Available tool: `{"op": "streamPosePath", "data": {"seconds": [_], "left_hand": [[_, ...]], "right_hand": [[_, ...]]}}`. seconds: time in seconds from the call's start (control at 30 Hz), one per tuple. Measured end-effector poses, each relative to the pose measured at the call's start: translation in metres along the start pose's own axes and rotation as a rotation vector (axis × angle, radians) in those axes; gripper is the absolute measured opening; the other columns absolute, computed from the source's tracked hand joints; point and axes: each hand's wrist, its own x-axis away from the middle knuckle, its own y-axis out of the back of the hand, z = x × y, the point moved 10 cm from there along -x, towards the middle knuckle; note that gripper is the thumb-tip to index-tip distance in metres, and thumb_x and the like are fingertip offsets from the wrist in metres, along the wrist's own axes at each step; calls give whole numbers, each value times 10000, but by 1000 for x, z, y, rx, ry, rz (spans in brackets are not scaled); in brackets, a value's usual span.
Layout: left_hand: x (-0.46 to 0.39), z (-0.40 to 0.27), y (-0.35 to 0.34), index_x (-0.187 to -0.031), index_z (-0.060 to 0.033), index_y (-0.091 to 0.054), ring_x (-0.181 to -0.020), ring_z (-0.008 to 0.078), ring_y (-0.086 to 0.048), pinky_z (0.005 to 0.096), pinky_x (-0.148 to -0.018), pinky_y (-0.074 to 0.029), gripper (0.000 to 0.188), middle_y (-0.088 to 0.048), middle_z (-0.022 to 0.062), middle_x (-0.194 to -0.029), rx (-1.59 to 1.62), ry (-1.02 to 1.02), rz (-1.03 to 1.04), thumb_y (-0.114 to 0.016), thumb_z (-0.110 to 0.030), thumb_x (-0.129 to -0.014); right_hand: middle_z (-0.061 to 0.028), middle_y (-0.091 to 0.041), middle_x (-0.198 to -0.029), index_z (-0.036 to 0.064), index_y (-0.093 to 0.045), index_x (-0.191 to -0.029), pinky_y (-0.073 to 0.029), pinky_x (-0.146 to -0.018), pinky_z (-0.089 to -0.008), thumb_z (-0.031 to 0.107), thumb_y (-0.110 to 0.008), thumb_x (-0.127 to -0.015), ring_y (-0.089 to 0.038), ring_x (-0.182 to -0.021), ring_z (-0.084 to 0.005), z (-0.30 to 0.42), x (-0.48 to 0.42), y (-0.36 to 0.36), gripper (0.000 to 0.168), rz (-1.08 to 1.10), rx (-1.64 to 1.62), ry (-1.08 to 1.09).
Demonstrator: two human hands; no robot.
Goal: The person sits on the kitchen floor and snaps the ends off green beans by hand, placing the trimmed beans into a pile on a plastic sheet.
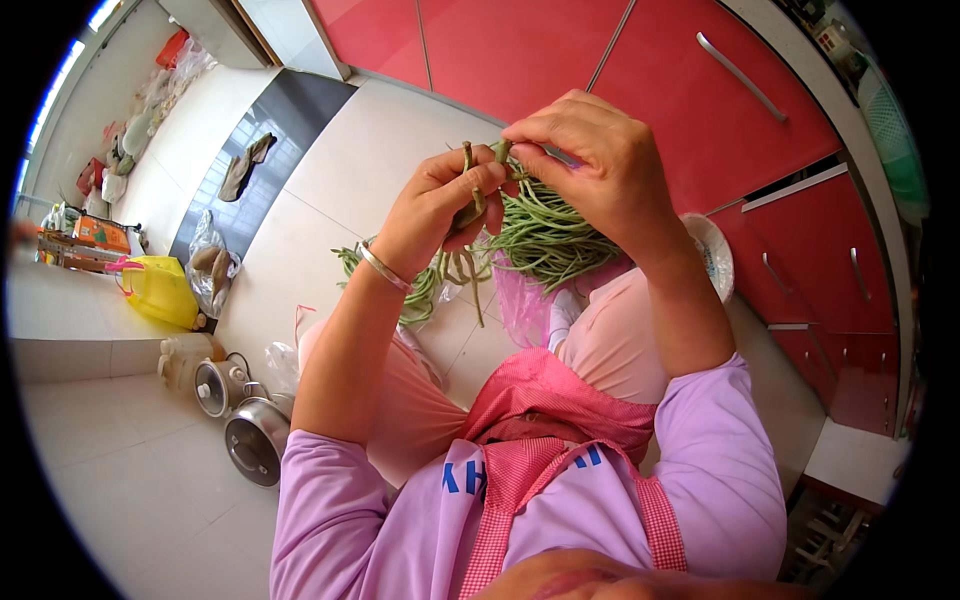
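Observation:
Several long green beans (478,199) are gripped in my left hand (442,191), with their tails hanging below the palm. A silver bangle (382,268) circles that wrist. My right hand (592,154) pinches the upper end of a bean between thumb and forefinger, close to the left fingertips. Beneath the hands, a large heap of long beans (559,236) lies on a pink plastic bag (525,304) on the floor. A smaller bunch of long beans (421,296) rests to the left of it, partly hidden by my left forearm.
Red cabinets (697,135) line the far and right sides. A white-lined basin (709,251) stands by my right knee. At left are two lidded pots (255,442), a yellow bag (159,291), a clear bag (211,262) and a dark cloth (246,169) on the floor.

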Motion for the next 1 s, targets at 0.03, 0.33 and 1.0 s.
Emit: {"op": "streamPosePath", "data": {"seconds": [0.03,0.33,1.0], "left_hand": [[0,2,1,-927,-11,-601,-370,53,-315,214,-372,-211,267,-597,93,-633,18,15,2,-506,-245,-1012],[1,19,-4,-857,-27,-588,-392,57,-350,227,-387,-242,274,-505,4,-612,39,153,81,-536,-257,-996],[-2,19,-8,-881,-41,-603,-474,22,-373,207,-417,-247,248,-554,2,-736,-65,147,71,-552,-258,-989]], "right_hand": [[-75,-680,-802,66,-711,-897,-523,-645,-357,87,-719,-795,-644,-751,-247,2,0,-1,105,-4,6,9],[-74,-643,-746,47,-657,-809,-513,-634,-358,49,-694,-747,-621,-723,-250,-8,3,-8,73,64,-32,0],[-2,-692,-769,-3,-723,-892,-501,-642,-200,85,-668,-890,-616,-683,-39,-52,32,-20,104,237,-384,-531]]}}
